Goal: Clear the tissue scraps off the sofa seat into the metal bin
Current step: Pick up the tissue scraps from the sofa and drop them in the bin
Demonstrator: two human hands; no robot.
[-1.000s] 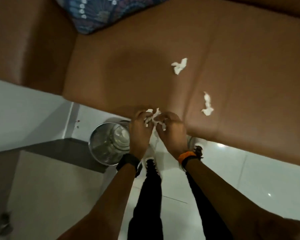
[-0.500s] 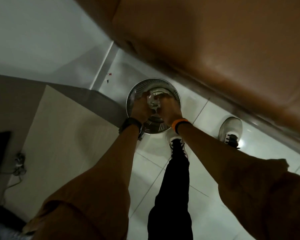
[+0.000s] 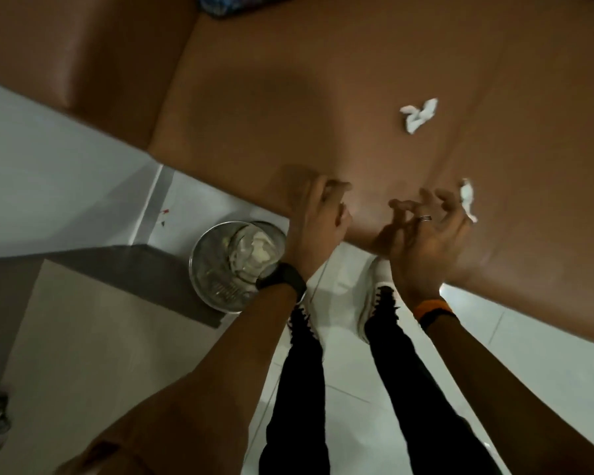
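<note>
Two white tissue scraps lie on the brown sofa seat (image 3: 323, 108): one crumpled scrap (image 3: 418, 115) further back, and a smaller scrap (image 3: 467, 200) near the front edge. My right hand (image 3: 422, 234) hovers over the seat's front edge with fingers spread, its fingertips just left of the smaller scrap. My left hand (image 3: 318, 221) is empty and blurred, fingers apart, at the seat edge beside the metal bin (image 3: 206, 272). The round bin stands on the floor below the seat corner with white tissue inside it.
The sofa armrest (image 3: 83, 63) rises at the left, and a patterned cushion (image 3: 227, 5) shows at the top. My legs and white shoes (image 3: 379, 279) stand on the pale tiled floor in front of the sofa. A grey step (image 3: 124, 269) runs left of the bin.
Both hands carried a bunch of tissue from the seat edge down into the bin, let it go, and have come back up to the seat empty. The view swung down and back.
</note>
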